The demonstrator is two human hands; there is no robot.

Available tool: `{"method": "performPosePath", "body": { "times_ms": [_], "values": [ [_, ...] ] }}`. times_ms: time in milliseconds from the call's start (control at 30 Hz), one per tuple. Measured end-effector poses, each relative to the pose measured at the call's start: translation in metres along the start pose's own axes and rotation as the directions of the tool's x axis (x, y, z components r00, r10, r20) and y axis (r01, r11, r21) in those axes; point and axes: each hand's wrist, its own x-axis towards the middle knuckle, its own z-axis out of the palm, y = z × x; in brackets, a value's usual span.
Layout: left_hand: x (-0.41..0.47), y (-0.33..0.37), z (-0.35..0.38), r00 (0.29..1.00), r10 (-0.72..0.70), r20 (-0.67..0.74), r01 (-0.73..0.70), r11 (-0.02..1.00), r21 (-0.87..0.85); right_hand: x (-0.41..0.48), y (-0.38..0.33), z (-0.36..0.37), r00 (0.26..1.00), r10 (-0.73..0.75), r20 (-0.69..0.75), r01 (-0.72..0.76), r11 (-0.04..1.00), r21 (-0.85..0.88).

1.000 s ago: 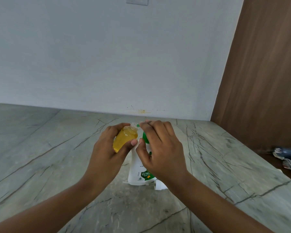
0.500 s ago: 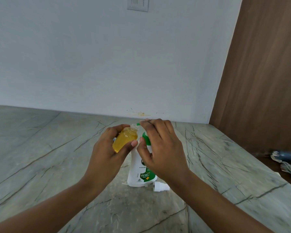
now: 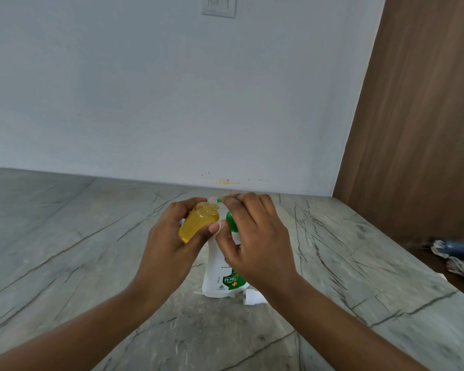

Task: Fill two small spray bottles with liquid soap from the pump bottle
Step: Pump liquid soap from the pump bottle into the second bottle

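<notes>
Tabletop [image 3: 65, 236] layout same as a sec ago; only the view has tipped up a little, so more wall shows. Pump bottle [image 3: 220, 274] hasn't shifted: upright, abt midway btwn back edge and near edge, white body w/ green label facing the camera. Right hand [image 3: 255, 236] still sits over the green pump head [image 3: 229, 219], fingers bent across the top, thumb tucked at the collar, so it's gripping the pump, not loose. Left hand [image 3: 166, 250] still wraps the small spray bottle [image 3: 198, 223], thumb on the front and fingers round the back, bottle lifted off the tabletop and tilted so its open neck meets the nozzle tip. Amber soap reaches abt the shoulder of that bottle, and the level looks no diff from the prior frames. Can't tell if a stroke is landing right now. Judgement: this bottle is close to full, so filling is near its end; capping likely comes next. White spray cap [image 3: 252, 297] lies on its side just beside the pump bottle's base, on the near-edge side. 2nd small bottle not visible, so can't say how far the whole task is.
</notes>
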Motion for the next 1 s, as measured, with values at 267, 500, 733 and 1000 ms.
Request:
{"method": "performPosePath", "body": {
  "times_ms": [267,500,733,1000],
  "values": [
    [0.000,-0.001,0.000,1.000,0.017,-0.008,-0.017,1.000,-0.002,0.001,0.001,-0.003,0.998,0.003,0.065,-0.003,1.000,-0.009],
    [0.002,-0.002,0.001,0.999,-0.035,-0.015,0.035,0.999,-0.035,0.003,0.003,-0.004,0.996,-0.019,0.088,0.022,0.999,-0.033],
    [0.003,0.000,-0.005,0.993,-0.113,-0.028,0.108,0.982,-0.157,0.007,0.003,-0.009,0.994,-0.004,0.112,0.006,1.000,-0.016],
    [-0.008,0.008,-0.013,0.985,-0.172,-0.007,0.162,0.940,-0.301,0.013,-0.004,-0.020,0.989,0.051,0.137,-0.055,0.998,0.025]
  ]
}}
